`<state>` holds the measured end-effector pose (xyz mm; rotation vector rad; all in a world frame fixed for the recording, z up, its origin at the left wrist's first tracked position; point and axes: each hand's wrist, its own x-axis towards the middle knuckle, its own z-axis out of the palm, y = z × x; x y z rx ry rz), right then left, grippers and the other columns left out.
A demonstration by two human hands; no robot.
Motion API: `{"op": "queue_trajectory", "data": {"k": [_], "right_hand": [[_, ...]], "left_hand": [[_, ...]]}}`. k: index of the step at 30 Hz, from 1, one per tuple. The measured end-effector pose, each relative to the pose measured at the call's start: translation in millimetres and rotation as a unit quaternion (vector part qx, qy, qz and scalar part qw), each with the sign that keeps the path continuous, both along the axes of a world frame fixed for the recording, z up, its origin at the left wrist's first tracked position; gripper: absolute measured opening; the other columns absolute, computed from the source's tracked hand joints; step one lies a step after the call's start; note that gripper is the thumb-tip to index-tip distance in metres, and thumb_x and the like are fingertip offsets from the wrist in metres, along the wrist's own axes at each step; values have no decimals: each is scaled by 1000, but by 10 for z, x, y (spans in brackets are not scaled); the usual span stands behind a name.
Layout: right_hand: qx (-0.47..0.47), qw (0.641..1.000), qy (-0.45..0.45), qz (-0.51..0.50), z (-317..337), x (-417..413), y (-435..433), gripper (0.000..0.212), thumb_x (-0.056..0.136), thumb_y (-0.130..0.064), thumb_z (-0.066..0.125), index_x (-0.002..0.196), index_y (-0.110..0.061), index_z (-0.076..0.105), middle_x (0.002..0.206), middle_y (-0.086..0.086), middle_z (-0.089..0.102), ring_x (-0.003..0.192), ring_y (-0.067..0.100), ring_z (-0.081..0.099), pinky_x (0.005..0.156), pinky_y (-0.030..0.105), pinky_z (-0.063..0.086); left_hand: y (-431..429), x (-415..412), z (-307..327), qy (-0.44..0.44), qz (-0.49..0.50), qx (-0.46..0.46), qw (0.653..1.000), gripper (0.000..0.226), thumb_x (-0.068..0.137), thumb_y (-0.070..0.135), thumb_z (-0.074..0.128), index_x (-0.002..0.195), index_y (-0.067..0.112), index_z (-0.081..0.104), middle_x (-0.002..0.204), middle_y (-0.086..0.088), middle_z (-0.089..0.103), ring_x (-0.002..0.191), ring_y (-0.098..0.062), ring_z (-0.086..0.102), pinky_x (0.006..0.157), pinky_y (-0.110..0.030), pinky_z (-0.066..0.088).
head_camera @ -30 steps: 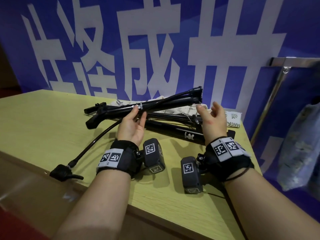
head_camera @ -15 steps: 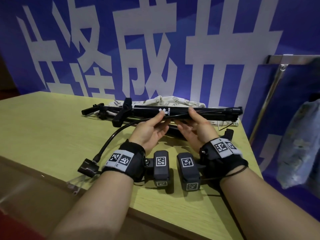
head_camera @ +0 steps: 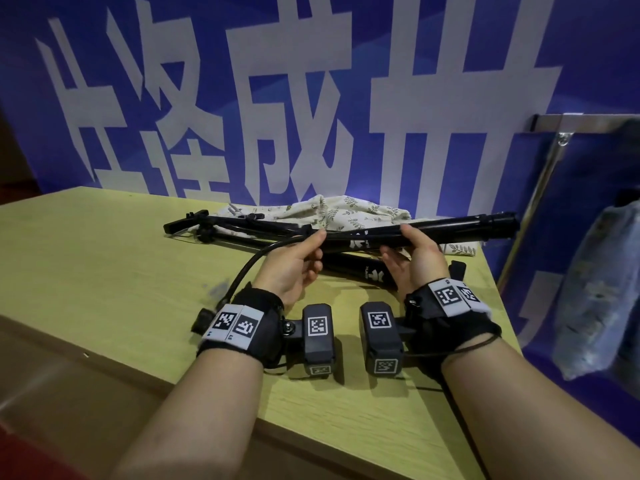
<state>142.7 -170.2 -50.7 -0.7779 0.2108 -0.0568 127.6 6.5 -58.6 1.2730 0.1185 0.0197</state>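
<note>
I have the black tube lifted off the table. It lies nearly level across the middle of my view, with its capped end running out toward 3 o'clock. It is a smooth, round, matte shaft with small white print between my hands.

My left hand grips its 9 o'clock end, thumb laid on top and fingers curled underneath. My right hand grips it further along, thumb over and fingers wrapped below.

A thin rubbery hose runs from beside my left thumb and bows down toward 7 o'clock, behind my left wristband. Just under the held tube, a second black tube with the same white print lies flat on the table. Slim black rods stretch off at 10 o'clock. At 12 o'clock sits a crumpled cream cloth bag printed with leaf sprigs.

Both wrists wear black fabric bands with square black-and-white markers, the right wristband included. A boxy dark block sits beside each.

The table is pale yellow-green with a faint wood grain and a squared front edge. Behind it hangs a glossy blue banner with large white characters. At 2 o'clock a shiny metal rail juts out, and a pale blue garment hangs at 3 o'clock.
</note>
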Motion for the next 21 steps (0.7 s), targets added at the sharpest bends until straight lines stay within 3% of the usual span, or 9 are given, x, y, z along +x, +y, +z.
{"op": "queue_trajectory", "data": {"k": [3, 6, 10, 13, 17, 21], "right_hand": [[-18, 1000, 14, -21, -9, 36, -50, 41, 85, -19, 66, 124, -13, 54, 99, 7, 69, 76, 22, 66, 63, 25, 55], [-29, 999, 8, -27, -19, 42, -54, 40, 86, -21, 65, 123, -13, 53, 100, 6, 69, 74, 20, 64, 62, 26, 54], [-39, 999, -10, -25, 0, 29, -30, 40, 87, -24, 66, 123, -12, 54, 104, 7, 69, 68, 16, 63, 64, 25, 54], [-34, 999, -19, -31, 6, 38, -41, 40, 87, -25, 66, 122, -10, 55, 99, 6, 70, 67, 16, 61, 67, 25, 53], [-8, 999, -20, -29, 12, 30, -68, 38, 87, -26, 65, 120, -10, 55, 94, 5, 69, 66, 16, 58, 66, 25, 52], [4, 999, 4, -32, 46, 22, -97, 25, 88, -31, 65, 105, -14, 58, 90, 3, 67, 67, 15, 57, 69, 25, 50]], "left_hand": [[2, -6, 16, -33, 13, -3, 999, 7, 91, 20, 65, 92, 14, 68, 75, 3, 70, 55, -3, 58, 46, -12, 41], [28, -1, 17, -76, 66, 29, 995, 6, 90, 20, 66, 91, 14, 70, 78, 3, 69, 56, -4, 51, 47, -13, 38], [75, -26, -2, -111, 145, 52, 982, 26, 85, 29, 74, 108, 17, 72, 101, 6, 74, 94, -6, 66, 82, -23, 47], [84, -22, -15, -88, 150, 50, 983, 31, 83, 35, 74, 110, 21, 71, 104, 9, 73, 98, -3, 61, 91, -32, 45], [74, 21, -21, -86, 121, 11, 989, 23, 89, 22, 70, 111, 16, 68, 99, 2, 72, 94, -8, 64, 79, -21, 49], [103, 51, -32, -58, 105, -53, 991, 14, 92, 22, 66, 106, 19, 67, 92, 3, 73, 87, -8, 69, 76, -25, 53]]}}
